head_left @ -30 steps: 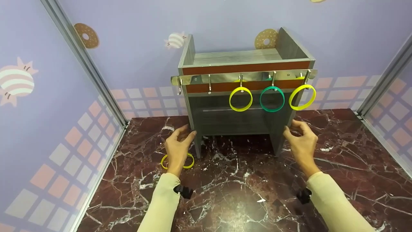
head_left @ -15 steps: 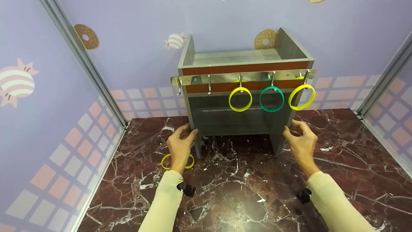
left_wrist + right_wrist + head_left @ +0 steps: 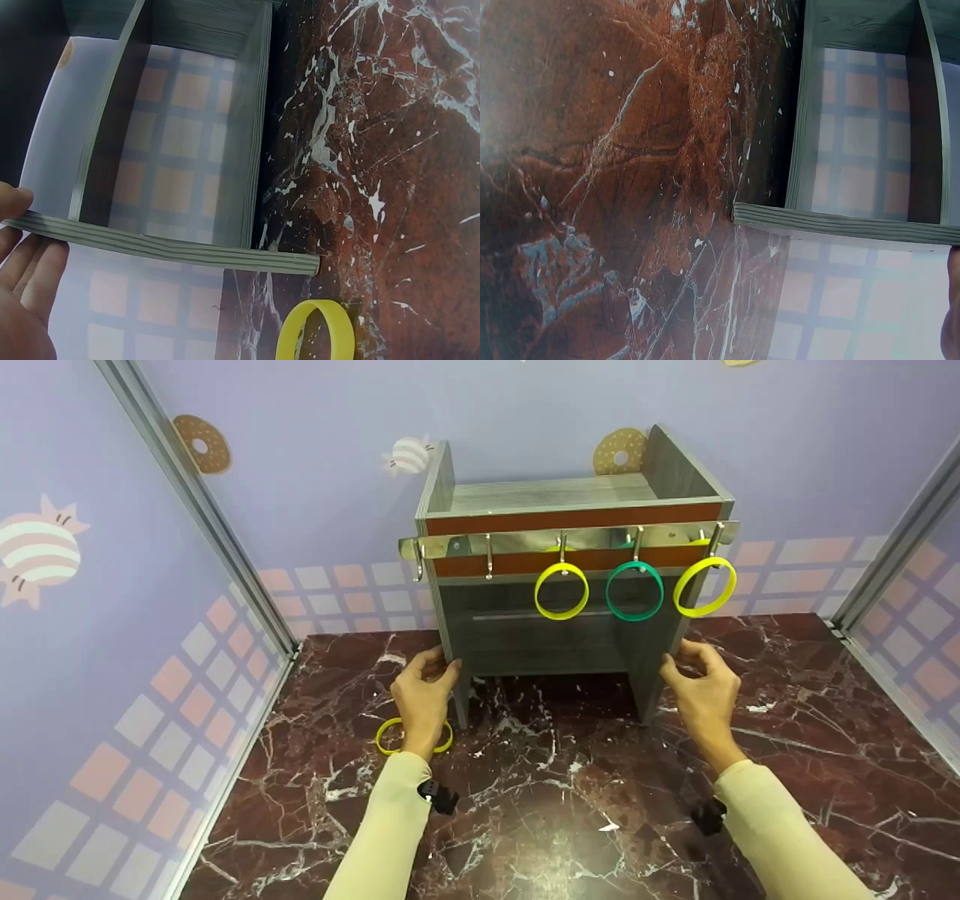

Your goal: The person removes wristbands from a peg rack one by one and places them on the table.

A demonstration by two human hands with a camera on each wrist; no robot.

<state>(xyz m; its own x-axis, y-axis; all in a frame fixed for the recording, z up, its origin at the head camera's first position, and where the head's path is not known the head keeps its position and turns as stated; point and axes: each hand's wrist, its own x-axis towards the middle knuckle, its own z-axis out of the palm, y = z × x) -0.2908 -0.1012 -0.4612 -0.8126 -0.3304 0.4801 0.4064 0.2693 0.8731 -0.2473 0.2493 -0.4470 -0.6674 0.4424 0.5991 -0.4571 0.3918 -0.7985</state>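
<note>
A grey wooden shelf unit (image 3: pixel 551 649) stands upright on the marble-patterned surface, an orange-brown band and a metal hook rail (image 3: pixel 517 542) across its front. Two yellow rings (image 3: pixel 562 618) and a green ring (image 3: pixel 634 619) hang from the rail's hooks. My left hand (image 3: pixel 422 701) pinches the lower front edge of the left side panel (image 3: pixel 165 247), thumb on one face and fingers on the other. At the right side panel (image 3: pixel 840 223), my right hand (image 3: pixel 705 694) holds the lower edge between thumb and fingers. Another yellow ring (image 3: pixel 341 330) lies by my left wrist, partly hidden behind it in the head view.
Patterned walls (image 3: pixel 322 472) enclose the space at the back and both sides, with metal corner strips (image 3: pixel 202 510). The dark red marble surface (image 3: pixel 540 840) extends in front of the shelf unit. Black bands with cameras (image 3: pixel 442 797) sit on both wrists.
My left hand has shifted slightly right, closer in against the left panel's edge. The right hand, shelf unit and rings look the same.
</note>
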